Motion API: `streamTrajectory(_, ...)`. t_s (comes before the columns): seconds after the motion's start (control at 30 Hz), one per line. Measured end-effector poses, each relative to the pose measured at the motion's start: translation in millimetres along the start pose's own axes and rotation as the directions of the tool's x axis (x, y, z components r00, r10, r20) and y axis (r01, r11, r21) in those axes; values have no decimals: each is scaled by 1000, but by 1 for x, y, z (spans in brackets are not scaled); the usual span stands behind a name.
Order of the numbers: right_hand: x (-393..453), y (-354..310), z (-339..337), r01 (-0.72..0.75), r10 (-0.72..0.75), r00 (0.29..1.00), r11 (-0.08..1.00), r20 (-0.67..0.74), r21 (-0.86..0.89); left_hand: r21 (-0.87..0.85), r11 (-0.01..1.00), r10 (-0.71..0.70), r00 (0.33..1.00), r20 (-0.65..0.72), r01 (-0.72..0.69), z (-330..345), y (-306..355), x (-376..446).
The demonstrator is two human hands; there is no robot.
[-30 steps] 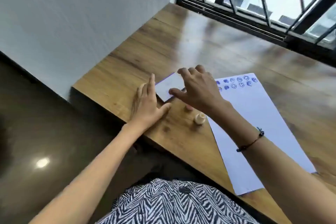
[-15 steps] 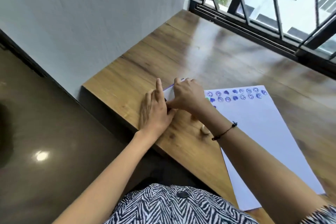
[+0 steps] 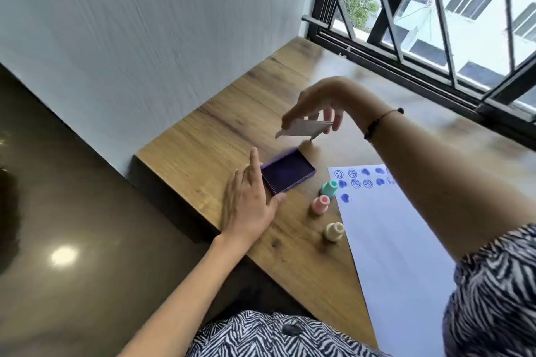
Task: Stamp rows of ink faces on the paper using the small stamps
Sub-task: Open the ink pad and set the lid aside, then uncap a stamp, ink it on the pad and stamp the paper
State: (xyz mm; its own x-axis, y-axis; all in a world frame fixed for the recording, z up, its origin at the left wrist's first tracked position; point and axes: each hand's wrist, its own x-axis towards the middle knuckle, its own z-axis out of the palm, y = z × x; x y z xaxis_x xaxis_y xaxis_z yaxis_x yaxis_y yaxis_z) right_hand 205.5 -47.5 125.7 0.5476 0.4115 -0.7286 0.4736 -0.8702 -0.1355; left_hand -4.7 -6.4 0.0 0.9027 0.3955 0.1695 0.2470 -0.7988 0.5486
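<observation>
Fingers of your right hand (image 3: 322,107) pinch the white lid (image 3: 303,128) clear above the ink pad (image 3: 287,176), baring it for inking. Your left hand (image 3: 249,206), flat and empty, steadies the pad; stamps (image 3: 321,203) and paper (image 3: 406,255) lie beneath your right forearm.

Right hand (image 3: 322,101) with lid (image 3: 303,127) aloft above open ink pad (image 3: 287,175), left hand (image 3: 249,206) alongside.

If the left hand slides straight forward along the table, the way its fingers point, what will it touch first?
Probably the open purple ink pad. The left hand lies flat just beside it, its thumb close to the near corner, though the index finger seems to point past the pad's left edge.
</observation>
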Motion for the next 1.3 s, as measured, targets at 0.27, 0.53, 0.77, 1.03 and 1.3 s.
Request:
streamTrajectory(0.27,23,-42,-21,-61,63,998,959,-1,-276,5,1000,13,1000,-11,-13,-2,2,0)
streamTrajectory(0.53,25,-26,-4,57,-75,979,993,-189,-103,-3,1000,19,1000,6,-19,-2,-1,2)
streamTrajectory(0.77,-75,9,74,222,-269,873,962,-407,-160,26,998,49,999,-17,-49,-4,2,1)
streamTrajectory(1.03,-92,19,162,20,-155,845,966,-512,-259,-124,974,157,961,-227,-189,-9,9,-9)
streamTrajectory(1.3,-102,19,151,526,-51,703,709,-709,470,-845,478,-113,971,210,239,-28,25,-20)
